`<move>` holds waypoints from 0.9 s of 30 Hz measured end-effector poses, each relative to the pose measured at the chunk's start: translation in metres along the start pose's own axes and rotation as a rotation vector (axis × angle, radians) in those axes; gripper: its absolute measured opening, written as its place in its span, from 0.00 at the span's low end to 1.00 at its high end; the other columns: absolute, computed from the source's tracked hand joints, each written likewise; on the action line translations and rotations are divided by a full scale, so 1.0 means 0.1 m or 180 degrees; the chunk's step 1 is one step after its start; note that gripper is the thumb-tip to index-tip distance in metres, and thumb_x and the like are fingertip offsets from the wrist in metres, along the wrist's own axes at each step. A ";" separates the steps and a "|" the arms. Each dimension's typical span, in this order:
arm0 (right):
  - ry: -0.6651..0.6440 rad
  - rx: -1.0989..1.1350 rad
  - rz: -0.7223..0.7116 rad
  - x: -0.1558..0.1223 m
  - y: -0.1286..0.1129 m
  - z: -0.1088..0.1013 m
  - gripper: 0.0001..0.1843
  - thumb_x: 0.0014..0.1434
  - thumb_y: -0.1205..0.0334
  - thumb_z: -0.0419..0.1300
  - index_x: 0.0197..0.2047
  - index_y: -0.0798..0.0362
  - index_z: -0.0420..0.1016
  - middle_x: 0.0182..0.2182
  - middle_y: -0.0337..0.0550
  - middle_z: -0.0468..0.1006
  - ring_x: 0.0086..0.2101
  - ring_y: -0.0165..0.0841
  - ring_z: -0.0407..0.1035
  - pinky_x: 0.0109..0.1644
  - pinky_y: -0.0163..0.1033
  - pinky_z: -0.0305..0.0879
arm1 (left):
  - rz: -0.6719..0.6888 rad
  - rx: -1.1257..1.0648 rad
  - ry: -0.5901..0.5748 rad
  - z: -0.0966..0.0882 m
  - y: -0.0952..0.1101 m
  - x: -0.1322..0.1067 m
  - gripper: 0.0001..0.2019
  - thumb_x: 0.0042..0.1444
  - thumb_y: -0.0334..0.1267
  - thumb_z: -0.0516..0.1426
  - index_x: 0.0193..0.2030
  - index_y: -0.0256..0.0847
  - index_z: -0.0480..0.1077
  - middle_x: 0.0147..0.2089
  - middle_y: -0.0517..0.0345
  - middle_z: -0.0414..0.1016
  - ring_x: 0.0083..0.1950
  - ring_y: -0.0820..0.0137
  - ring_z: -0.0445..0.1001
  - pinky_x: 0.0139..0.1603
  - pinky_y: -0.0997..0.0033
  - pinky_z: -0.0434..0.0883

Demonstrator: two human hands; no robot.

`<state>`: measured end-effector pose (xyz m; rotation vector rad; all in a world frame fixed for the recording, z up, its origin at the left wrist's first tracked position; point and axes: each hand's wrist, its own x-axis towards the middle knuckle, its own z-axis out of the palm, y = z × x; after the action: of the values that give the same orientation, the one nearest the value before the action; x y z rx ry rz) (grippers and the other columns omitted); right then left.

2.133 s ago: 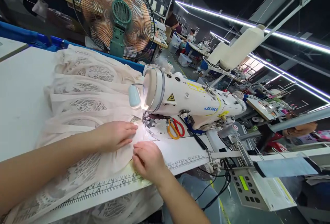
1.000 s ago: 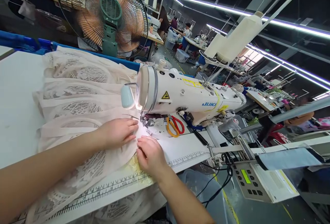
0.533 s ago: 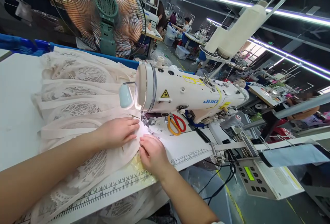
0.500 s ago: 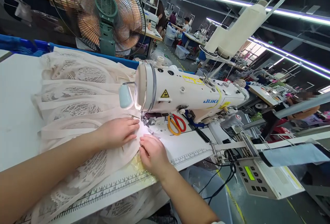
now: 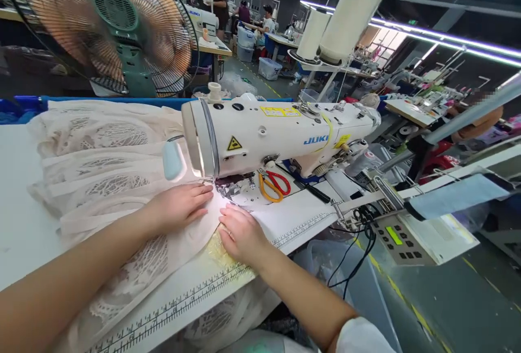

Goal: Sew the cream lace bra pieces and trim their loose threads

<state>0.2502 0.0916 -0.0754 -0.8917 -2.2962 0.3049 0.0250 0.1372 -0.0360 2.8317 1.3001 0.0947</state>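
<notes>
Pale cream lace fabric (image 5: pixel 134 179) lies in folds over the white sewing table and runs under the needle area of a JUKI sewing machine (image 5: pixel 260 136). My left hand (image 5: pixel 179 207) rests flat on it, fingers stretched toward the presser foot. Just right of it, my right hand (image 5: pixel 242 233) pinches the fabric's near edge between thumb and fingers. A yellowish taped patch (image 5: pixel 217 250) shows on the table below that hand. The needle itself is hidden behind the machine head. Orange- and red-handled scissors (image 5: pixel 272 186) lie on the machine bed.
Behind the table a large fan (image 5: pixel 118 17) is spinning. Thread cones (image 5: pixel 354 11) stand above the machine. A printed ruler (image 5: pixel 175 309) follows the table's front edge. At right hangs a control box (image 5: pixel 401 242); a clear plastic bin (image 5: pixel 345 282) stands below. People sit at machines farther back.
The head view has tilted and shifted, so the machine and fan appear farther left. Both hands keep nearly the same place on the fabric beside the presser foot.
</notes>
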 end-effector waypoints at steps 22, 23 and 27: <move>-0.0055 0.0150 0.0082 -0.03 -0.02 -0.04 0.18 0.56 0.63 0.58 0.49 0.58 0.72 0.54 0.54 0.74 0.55 0.41 0.67 0.58 0.46 0.65 | 0.0458 0.0361 0.0230 0.04 0.42 -0.30 0.21 0.63 0.32 0.43 0.56 0.45 0.69 0.58 0.49 0.73 0.59 0.56 0.69 0.59 0.44 0.63; -0.0085 0.0136 0.0079 -0.02 -0.02 -0.05 0.18 0.55 0.63 0.58 0.50 0.58 0.72 0.54 0.54 0.73 0.56 0.41 0.67 0.58 0.46 0.64 | 0.0479 0.0379 0.0236 0.04 0.39 -0.29 0.21 0.63 0.32 0.42 0.56 0.45 0.69 0.58 0.50 0.73 0.60 0.56 0.69 0.60 0.44 0.62; -0.0166 0.0086 0.0109 -0.01 -0.03 -0.05 0.18 0.55 0.63 0.59 0.49 0.59 0.73 0.55 0.55 0.73 0.57 0.41 0.65 0.59 0.46 0.63 | 0.0511 0.0448 0.0230 0.06 0.33 -0.28 0.21 0.64 0.32 0.42 0.56 0.46 0.69 0.58 0.52 0.73 0.61 0.59 0.67 0.61 0.48 0.61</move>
<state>0.2528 0.0885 -0.0713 -0.9202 -2.3210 0.3774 0.0325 0.0948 -0.0417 3.0766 1.1317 0.1139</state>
